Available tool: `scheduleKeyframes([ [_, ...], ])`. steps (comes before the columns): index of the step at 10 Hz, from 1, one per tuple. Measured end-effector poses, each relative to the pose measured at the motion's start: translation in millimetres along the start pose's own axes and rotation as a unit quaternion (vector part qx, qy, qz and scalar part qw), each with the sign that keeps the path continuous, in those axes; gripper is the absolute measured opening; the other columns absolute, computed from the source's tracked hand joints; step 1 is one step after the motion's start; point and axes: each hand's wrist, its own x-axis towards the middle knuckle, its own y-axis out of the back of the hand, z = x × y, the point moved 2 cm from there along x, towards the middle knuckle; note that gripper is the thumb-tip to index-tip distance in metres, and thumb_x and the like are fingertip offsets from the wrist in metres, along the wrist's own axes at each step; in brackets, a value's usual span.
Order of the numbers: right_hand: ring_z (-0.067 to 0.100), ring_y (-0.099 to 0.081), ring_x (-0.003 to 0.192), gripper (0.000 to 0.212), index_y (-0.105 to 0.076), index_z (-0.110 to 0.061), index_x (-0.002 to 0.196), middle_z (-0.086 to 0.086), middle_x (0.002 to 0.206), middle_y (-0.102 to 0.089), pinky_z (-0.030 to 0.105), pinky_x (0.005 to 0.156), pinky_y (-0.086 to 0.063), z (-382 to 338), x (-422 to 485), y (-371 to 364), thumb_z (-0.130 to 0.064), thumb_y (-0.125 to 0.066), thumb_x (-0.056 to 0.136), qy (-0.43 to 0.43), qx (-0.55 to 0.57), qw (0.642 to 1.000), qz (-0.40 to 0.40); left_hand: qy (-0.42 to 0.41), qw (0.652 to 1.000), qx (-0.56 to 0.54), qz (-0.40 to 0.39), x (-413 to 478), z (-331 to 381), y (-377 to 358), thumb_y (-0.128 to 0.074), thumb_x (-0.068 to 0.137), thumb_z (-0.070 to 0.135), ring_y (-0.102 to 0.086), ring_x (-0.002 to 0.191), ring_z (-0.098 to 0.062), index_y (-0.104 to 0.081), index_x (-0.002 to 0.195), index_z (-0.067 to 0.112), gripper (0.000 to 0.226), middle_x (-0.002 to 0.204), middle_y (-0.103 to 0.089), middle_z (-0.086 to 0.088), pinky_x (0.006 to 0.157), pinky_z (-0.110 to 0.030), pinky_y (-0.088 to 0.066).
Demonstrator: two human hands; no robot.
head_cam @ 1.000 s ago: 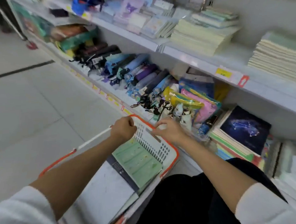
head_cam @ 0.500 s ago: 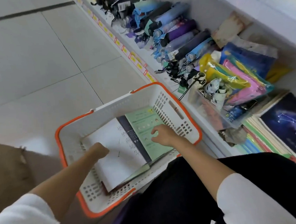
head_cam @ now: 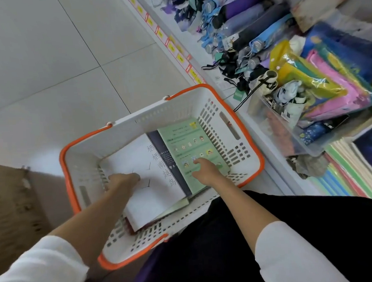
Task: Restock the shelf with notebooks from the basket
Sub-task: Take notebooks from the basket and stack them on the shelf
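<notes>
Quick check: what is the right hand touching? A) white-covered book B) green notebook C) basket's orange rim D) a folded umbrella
B: the right hand has its fingers on the green notebook inside the basket. The left hand is on the white-covered book beside it.

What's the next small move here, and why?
Probably curl the right hand round the near edge of the green notebook and lift it out. That hand lies flat on its cover without gripping, the notebook sits uncovered in the basket, and the left hand rests on the white notebook beside it.
</notes>
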Motion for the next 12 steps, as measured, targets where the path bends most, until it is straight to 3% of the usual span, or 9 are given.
scheduleKeyframes([
  [1,0.018,-0.054,0.105,0.063,-0.027,-0.014,0.149,0.007,0.154,-0.03,0.032,0.092,-0.043,0.7,3.7,-5.1,-0.013,-0.056,0.093,-0.01,0.004,0.999,-0.037,0.004,0.997,-0.075,-0.011,-126.6,33.2,42.6,-0.077,0.072,0.026,-0.054,0.119,-0.038,-0.046,0.134,0.002,0.074,0.133,-0.052,-0.018,0.098,-0.045,-0.047],
  [2,0.025,-0.039,0.134,0.071,-0.021,-0.013,0.152,0.006,0.157,-0.025,0.036,0.106,-0.038,4.5,6.4,-9.7,-0.015,-0.058,0.092,-0.03,-0.004,0.998,-0.056,-0.035,0.992,-0.116,-0.027,-127.5,39.9,42.3,-0.073,0.08,0.002,-0.059,0.11,-0.039,-0.052,0.125,-0.003,0.05,0.123,-0.059,-0.02,0.096,-0.047,-0.049],
  [3,0.028,-0.028,0.142,0.079,-0.019,-0.011,0.152,0.008,0.158,-0.022,0.039,0.113,-0.032,6.6,8.6,-15.6,-0.022,-0.064,0.089,-0.036,-0.038,0.997,-0.061,-0.094,0.99,-0.102,-0.02,-123.9,44.3,52.8,-0.07,0.079,-0.007,-0.06,0.107,-0.04,-0.053,0.122,-0.003,0.046,0.12,-0.061,-0.021,0.091,-0.047,-0.051],
  [6,0.029,-0.05,0.124,0.081,-0.027,-0.013,0.147,0.011,0.142,-0.044,0.04,0.101,-0.046,2.7,1.2,-26.4,-0.031,-0.072,0.083,0.021,-0.217,0.976,0.0,-0.094,0.978,-0.171,-0.075,-112.8,33.6,67.7,-0.054,0.09,-0.007,-0.062,0.098,-0.04,-0.057,0.105,0.002,0.018,0.111,-0.063,-0.023,0.087,-0.053,-0.051],
  [7,0.027,-0.057,0.116,0.068,-0.034,-0.014,0.145,0.009,0.132,-0.056,0.037,0.096,-0.049,-4.7,-4.9,-18.6,-0.023,-0.065,0.085,0.048,-0.182,0.982,0.01,-0.071,0.965,-0.226,-0.112,-115.2,31.3,72.1,-0.052,0.096,0.014,-0.064,0.081,-0.032,-0.058,0.11,0.009,0.016,0.096,-0.066,-0.015,0.075,-0.045,-0.053],
  [8,0.025,-0.066,0.092,0.037,-0.061,-0.012,0.118,0.008,0.108,-0.069,0.036,0.084,-0.056,-25.1,-10.3,-12.8,-0.02,-0.061,0.081,0.051,-0.1,0.993,0.023,-0.071,0.957,-0.223,-0.17,-116.5,29.4,74.3,-0.052,0.094,0.044,-0.066,0.089,-0.03,-0.064,0.108,0.016,0.033,0.098,-0.07,-0.009,0.074,-0.04,-0.053],
  [9,0.022,-0.066,0.075,0.028,-0.066,-0.007,0.097,0.013,0.094,-0.071,0.033,0.07,-0.055,-59.9,-23.9,-27.1,-0.024,-0.066,0.076,0.074,-0.042,0.996,-0.035,-0.101,0.941,-0.236,-0.222,-120.6,30.5,67.3,-0.046,0.089,0.063,-0.064,0.103,-0.03,-0.062,0.118,0.022,0.053,0.11,-0.069,-0.007,0.083,-0.044,-0.052],
  [11,0.018,-0.066,0.094,0.036,-0.069,-0.017,0.112,0.001,0.107,-0.07,0.026,0.075,-0.053,-96.1,-57.2,-68.1,-0.021,-0.067,0.077,0.123,0.02,0.985,-0.117,-0.131,0.944,-0.22,-0.21,-135.6,37.7,56.2,-0.066,0.053,0.082,-0.065,0.103,-0.029,-0.062,0.117,0.02,0.089,0.113,-0.068,-0.007,0.093,-0.052,-0.051],
  [12,0.02,-0.049,0.129,0.06,-0.047,-0.014,0.141,0.005,0.143,-0.049,0.032,0.102,-0.045,-99.6,-64.2,-77.2,-0.013,-0.066,0.083,0.115,0.054,0.974,-0.186,-0.149,0.948,-0.216,-0.182,-138.7,39.3,57.5,-0.075,0.075,0.05,-0.066,0.097,-0.029,-0.063,0.115,0.011,0.057,0.112,-0.068,-0.012,0.092,-0.047,-0.052],
])
